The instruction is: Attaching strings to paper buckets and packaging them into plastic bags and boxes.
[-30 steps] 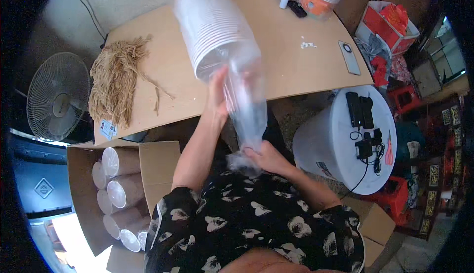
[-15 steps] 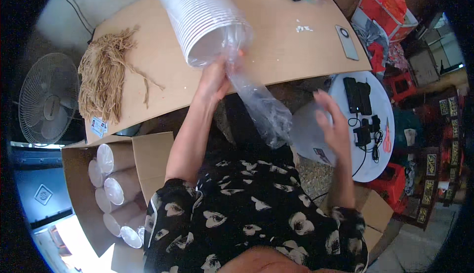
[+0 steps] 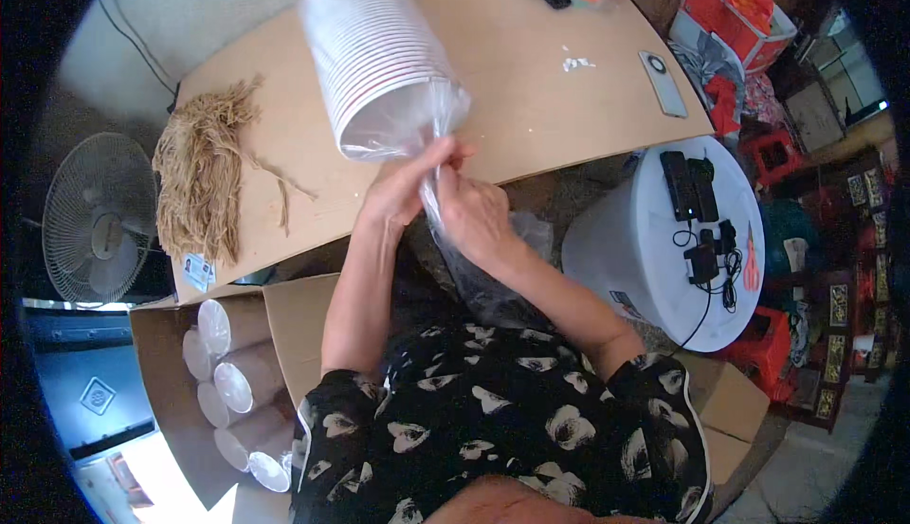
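Note:
A nested stack of large white paper tubs (image 3: 384, 50), wrapped in a clear plastic bag (image 3: 447, 107), lies on its side on the table with its open end toward me. My left hand (image 3: 400, 190) is closed round the gathered neck of the bag, just in front of the tubs. Next to it, my right hand (image 3: 472, 216) is also closed on the bag's neck, and the two hands touch. The loose end of the bag hangs below my right hand, in front of the table edge.
Tan twine strands (image 3: 204, 173) and a card (image 3: 196, 271) lie at the table's left. A phone (image 3: 663, 83) lies at its right. A cardboard box (image 3: 301, 330) of bagged tubs stands lower left, beside a fan (image 3: 100, 216). A white drum (image 3: 654, 268) carries chargers and scissors (image 3: 752, 263).
My right hand has come in from the right and closed on the bag's neck beside my left. The bag's loose end now hangs lower, partly behind my right forearm.

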A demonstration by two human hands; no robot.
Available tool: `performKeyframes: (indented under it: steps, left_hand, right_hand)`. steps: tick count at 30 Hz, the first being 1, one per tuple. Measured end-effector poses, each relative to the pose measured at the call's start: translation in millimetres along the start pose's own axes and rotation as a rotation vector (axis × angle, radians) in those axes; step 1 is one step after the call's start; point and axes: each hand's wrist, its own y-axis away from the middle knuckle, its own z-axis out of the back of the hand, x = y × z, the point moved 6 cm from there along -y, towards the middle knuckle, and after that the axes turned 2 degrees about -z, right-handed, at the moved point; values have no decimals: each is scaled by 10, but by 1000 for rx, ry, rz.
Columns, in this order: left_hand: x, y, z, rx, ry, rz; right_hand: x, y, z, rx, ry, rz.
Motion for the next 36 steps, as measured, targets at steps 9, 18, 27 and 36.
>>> performKeyframes:
  steps: [9, 18, 27, 36]
  left_hand:
    - [-891, 57, 436, -35, 61, 182]
    - [-1656, 122, 573, 222, 326, 247]
    - [-1306, 123, 496, 173, 329, 306]
    - [-797, 155, 522, 167, 409, 278]
  right_hand:
    - [-1661, -515, 156, 41, -208, -22]
    - [-339, -740, -638, 338, -231, 5]
    - [1210, 856, -885, 758, -830, 769]
    - [-516, 646, 89, 279, -360, 215]
